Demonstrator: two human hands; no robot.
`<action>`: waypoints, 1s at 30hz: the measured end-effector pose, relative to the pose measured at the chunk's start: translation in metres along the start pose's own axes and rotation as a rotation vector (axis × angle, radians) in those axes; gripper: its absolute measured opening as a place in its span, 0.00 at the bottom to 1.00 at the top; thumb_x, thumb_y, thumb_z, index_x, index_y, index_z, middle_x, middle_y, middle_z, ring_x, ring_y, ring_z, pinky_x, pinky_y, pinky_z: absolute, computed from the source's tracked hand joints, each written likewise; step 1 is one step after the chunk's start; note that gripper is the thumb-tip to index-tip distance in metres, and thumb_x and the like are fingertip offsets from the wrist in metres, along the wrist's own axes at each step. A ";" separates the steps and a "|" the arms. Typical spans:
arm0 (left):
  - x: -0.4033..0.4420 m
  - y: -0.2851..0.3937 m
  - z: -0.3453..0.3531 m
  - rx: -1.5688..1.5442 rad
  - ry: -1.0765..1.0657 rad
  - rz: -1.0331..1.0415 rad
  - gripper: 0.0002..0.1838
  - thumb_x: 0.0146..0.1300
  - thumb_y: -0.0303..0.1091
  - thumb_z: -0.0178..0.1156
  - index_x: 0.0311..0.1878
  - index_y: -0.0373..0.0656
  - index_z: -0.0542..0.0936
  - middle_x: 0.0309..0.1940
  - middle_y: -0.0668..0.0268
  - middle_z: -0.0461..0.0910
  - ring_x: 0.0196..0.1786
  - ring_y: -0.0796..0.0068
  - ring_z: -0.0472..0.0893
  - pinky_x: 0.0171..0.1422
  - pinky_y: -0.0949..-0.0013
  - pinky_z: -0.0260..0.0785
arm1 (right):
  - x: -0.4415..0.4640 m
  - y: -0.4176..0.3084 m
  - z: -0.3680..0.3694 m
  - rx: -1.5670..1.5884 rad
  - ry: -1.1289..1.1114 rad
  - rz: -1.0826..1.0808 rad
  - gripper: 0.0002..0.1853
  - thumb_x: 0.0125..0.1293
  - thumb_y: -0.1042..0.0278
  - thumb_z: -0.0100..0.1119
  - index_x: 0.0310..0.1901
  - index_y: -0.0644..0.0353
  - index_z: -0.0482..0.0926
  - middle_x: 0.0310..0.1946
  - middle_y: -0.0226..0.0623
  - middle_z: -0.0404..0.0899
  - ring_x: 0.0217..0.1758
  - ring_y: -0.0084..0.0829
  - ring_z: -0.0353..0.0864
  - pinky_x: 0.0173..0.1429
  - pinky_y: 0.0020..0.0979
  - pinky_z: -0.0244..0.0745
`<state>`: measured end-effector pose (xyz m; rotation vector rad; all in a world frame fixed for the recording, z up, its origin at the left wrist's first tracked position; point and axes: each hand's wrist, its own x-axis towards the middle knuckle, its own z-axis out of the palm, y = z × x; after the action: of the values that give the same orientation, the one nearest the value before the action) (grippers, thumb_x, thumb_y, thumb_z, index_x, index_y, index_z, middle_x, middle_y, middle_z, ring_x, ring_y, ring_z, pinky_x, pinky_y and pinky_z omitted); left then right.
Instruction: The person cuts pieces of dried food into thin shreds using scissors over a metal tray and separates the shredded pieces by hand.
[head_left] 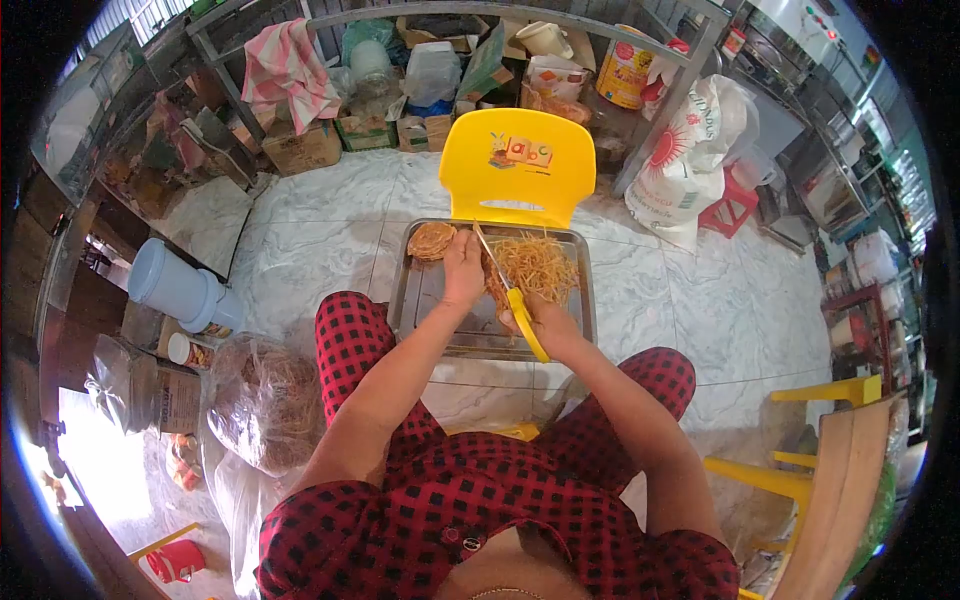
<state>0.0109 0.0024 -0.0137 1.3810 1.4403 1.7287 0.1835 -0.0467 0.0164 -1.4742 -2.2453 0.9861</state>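
Note:
My right hand (545, 325) is closed round the yellow handles of a pair of scissors (517, 308), whose blades point up and left toward my left hand. My left hand (463, 268) has its fingers pressed together near the blade tips; what it holds, if anything, is too small to name. Beside it, at the tray's upper left, lies a stack of round brown flat pieces (431, 241). A heap of thin yellow-brown strips (535, 265) fills the tray's right part. All of this rests in a metal tray (400, 300) on a yellow chair (520, 165).
At the left are blue-white buckets (168, 282) and a large clear plastic bag (262, 400) of brown contents. Behind the chair stand boxes (303, 148) under a metal frame. A white sack (690, 160) is at the back right; a yellow stool (765, 480) stands at the lower right.

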 end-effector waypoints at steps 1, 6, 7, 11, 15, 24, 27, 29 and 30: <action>-0.001 0.005 0.000 -0.016 0.004 -0.037 0.11 0.69 0.30 0.44 0.30 0.36 0.67 0.24 0.69 0.64 0.29 0.79 0.63 0.35 0.72 0.60 | 0.002 0.005 0.003 -0.029 0.004 0.009 0.32 0.57 0.35 0.52 0.43 0.63 0.74 0.34 0.52 0.78 0.39 0.50 0.78 0.42 0.41 0.71; -0.003 0.012 0.003 -0.079 0.085 -0.031 0.11 0.69 0.31 0.44 0.31 0.37 0.68 0.24 0.69 0.65 0.29 0.80 0.63 0.36 0.73 0.61 | 0.003 0.009 0.009 -0.067 0.095 -0.051 0.35 0.55 0.31 0.51 0.35 0.65 0.74 0.25 0.54 0.77 0.32 0.53 0.78 0.37 0.45 0.72; -0.004 0.012 0.002 -0.060 0.078 -0.052 0.11 0.69 0.32 0.45 0.31 0.37 0.68 0.24 0.69 0.65 0.29 0.80 0.64 0.36 0.73 0.62 | 0.002 0.005 0.007 -0.071 0.086 -0.036 0.35 0.54 0.31 0.51 0.35 0.65 0.74 0.26 0.54 0.77 0.32 0.53 0.78 0.37 0.45 0.72; -0.005 0.032 -0.002 -0.208 0.033 -0.323 0.11 0.69 0.33 0.45 0.32 0.38 0.69 0.25 0.70 0.68 0.28 0.82 0.67 0.31 0.74 0.65 | -0.001 0.001 0.003 -0.063 0.090 -0.059 0.37 0.54 0.29 0.50 0.37 0.66 0.73 0.26 0.55 0.77 0.33 0.54 0.78 0.38 0.46 0.72; -0.008 -0.024 0.007 -0.232 -0.057 -0.276 0.11 0.70 0.35 0.44 0.33 0.41 0.70 0.23 0.72 0.68 0.24 0.85 0.67 0.23 0.76 0.64 | 0.010 0.010 0.007 -0.057 0.112 -0.033 0.39 0.54 0.27 0.49 0.38 0.66 0.73 0.27 0.56 0.77 0.33 0.54 0.78 0.39 0.46 0.72; -0.013 0.002 0.007 -0.373 -0.099 -0.425 0.10 0.70 0.37 0.44 0.36 0.44 0.72 0.19 0.74 0.68 0.18 0.88 0.65 0.19 0.81 0.58 | 0.007 0.007 0.006 0.004 0.100 -0.016 0.39 0.53 0.27 0.49 0.36 0.66 0.74 0.27 0.56 0.77 0.34 0.53 0.78 0.38 0.46 0.71; -0.013 -0.001 0.004 -0.396 -0.124 -0.429 0.11 0.70 0.38 0.44 0.38 0.44 0.73 0.19 0.74 0.68 0.18 0.87 0.65 0.19 0.80 0.58 | 0.006 0.007 0.005 0.045 0.100 -0.048 0.38 0.53 0.27 0.50 0.34 0.66 0.75 0.26 0.55 0.77 0.33 0.53 0.78 0.36 0.45 0.71; -0.011 -0.004 0.003 -0.428 -0.162 -0.389 0.11 0.70 0.38 0.45 0.39 0.43 0.73 0.19 0.73 0.69 0.18 0.87 0.65 0.19 0.80 0.59 | 0.007 0.009 0.006 -0.041 0.132 -0.025 0.39 0.52 0.26 0.49 0.33 0.66 0.74 0.26 0.54 0.77 0.32 0.53 0.78 0.36 0.46 0.71; -0.010 0.001 0.003 -0.429 -0.161 -0.387 0.11 0.70 0.38 0.45 0.39 0.43 0.73 0.19 0.73 0.69 0.18 0.87 0.65 0.19 0.80 0.59 | 0.005 0.005 0.002 -0.043 0.133 -0.027 0.39 0.52 0.26 0.49 0.33 0.66 0.74 0.26 0.54 0.77 0.32 0.53 0.78 0.36 0.46 0.71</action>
<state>0.0170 -0.0049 -0.0171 0.9193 1.0794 1.5192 0.1832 -0.0415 0.0108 -1.4774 -2.1982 0.8123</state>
